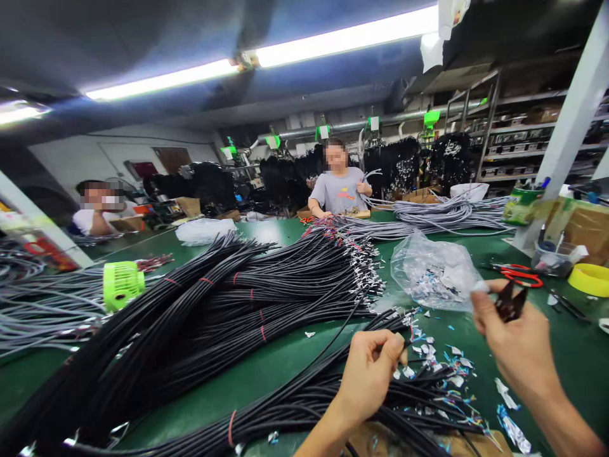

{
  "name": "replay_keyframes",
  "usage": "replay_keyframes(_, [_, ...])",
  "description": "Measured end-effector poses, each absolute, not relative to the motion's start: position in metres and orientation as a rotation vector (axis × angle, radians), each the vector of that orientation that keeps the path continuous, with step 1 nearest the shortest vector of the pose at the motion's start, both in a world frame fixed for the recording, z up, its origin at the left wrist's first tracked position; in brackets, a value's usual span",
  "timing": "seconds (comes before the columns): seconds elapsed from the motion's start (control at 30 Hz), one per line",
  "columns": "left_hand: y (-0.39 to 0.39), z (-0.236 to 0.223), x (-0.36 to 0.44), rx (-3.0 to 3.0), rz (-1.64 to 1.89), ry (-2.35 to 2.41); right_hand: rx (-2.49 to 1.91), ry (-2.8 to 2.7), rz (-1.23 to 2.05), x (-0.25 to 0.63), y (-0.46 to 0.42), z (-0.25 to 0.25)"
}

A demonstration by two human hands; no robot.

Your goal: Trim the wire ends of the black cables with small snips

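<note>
My left hand (368, 371) is closed, thumb against fingers, round a black cable (345, 324) near its end. Held out at the right, my right hand (518, 343) is wrapped round small dark cutters (511, 302), jaws pointing up. A small white scrap (481, 287) shows at its thumb and fingertip. Below my left hand lies a bundle of black cables (304, 397), tied with a red band (231, 428). Its stripped ends show coloured wires (464, 397) and foil. Foil and blue scraps (514, 431) are scattered on the green table (266, 387) between and under my hands.
Large banded black cable bundles (190, 317) cover the left and middle. A clear bag of scraps (435, 273), red-handled scissors (521, 275) and yellow tape (590, 279) lie right. A green fan (122, 285) stands left. Across the table, a person (340, 187) handles grey cables (428, 212).
</note>
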State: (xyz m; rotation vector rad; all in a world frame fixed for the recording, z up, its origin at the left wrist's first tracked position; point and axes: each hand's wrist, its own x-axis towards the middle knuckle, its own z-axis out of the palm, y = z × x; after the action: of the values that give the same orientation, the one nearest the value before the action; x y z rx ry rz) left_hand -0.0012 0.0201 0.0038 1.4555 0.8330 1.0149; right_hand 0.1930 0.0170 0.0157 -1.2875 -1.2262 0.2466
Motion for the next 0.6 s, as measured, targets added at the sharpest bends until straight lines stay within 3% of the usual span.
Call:
replay_keyframes(0.2, [0.020,0.003,0.003,1.471,1.016,0.866,-1.040,-1.778,0.263,0.157,0.000,0.015])
replay_keyframes(0.37, [0.018,0.000,0.004,1.517,1.023,0.882,-1.138,-1.775,0.113,0.160,0.007,0.006])
replay_keyframes(0.5, [0.017,0.002,0.002,1.505,1.032,0.868,-1.390,-1.436,-0.110,0.187,0.017,0.010])
replay_keyframes(0.6, [0.018,0.003,0.001,1.489,1.051,0.866,-1.389,-1.417,0.050,0.192,0.015,0.015])
